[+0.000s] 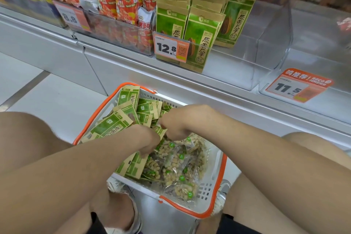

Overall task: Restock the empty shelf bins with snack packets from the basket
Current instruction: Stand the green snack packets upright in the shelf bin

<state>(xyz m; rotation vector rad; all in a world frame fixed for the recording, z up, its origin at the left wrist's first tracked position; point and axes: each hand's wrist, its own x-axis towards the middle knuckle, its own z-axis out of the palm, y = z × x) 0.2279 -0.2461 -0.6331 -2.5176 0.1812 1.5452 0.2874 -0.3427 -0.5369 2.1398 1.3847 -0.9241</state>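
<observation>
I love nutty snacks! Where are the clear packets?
In the head view, the clear packets fill the near right part of the basket, with green packets on their left.

One basket [190, 213] has two hands [150, 138] in it, with green packets [114, 127] and clear snack bags [178, 169] heaped beyond counting. Above the basket stand three rows of green packets and three price tags [167, 47].

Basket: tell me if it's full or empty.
Well filled: the basket holds green packets heaped above its rim and clear nut packets beside them.
</observation>
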